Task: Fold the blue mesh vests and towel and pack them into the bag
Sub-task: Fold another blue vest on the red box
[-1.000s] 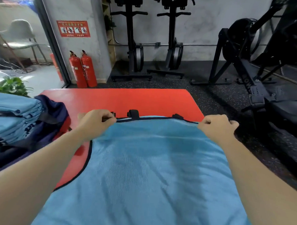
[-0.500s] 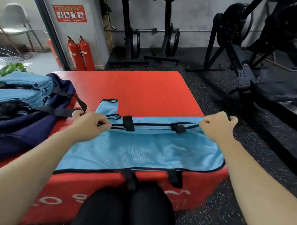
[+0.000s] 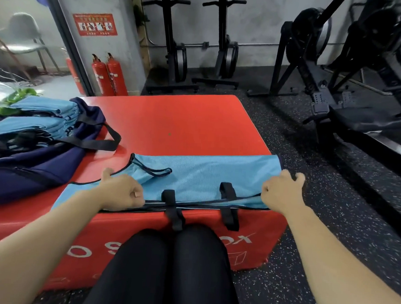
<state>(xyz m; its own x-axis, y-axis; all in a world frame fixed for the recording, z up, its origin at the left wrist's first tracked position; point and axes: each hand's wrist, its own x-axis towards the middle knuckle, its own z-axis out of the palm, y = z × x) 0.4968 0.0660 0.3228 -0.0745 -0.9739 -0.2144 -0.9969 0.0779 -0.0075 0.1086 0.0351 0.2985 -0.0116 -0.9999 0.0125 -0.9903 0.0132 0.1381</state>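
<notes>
Pinching the blue mesh vest (image 3: 207, 175) along its near hem, I have my left hand (image 3: 122, 192) and right hand (image 3: 282, 192) curled shut on the fabric at mid-frame, atop the red box (image 3: 178, 121); the navy bag (image 3: 40, 165) with folded vests (image 3: 35, 117) sits left

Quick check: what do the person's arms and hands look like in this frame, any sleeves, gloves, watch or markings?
Both forearms are bare as far as the frame shows: no sleeves visible. The left hand and right hand wear no gloves, and no rings, watch, bands or markings are visible. The only clothing visible is black trousers on the legs below.
</notes>
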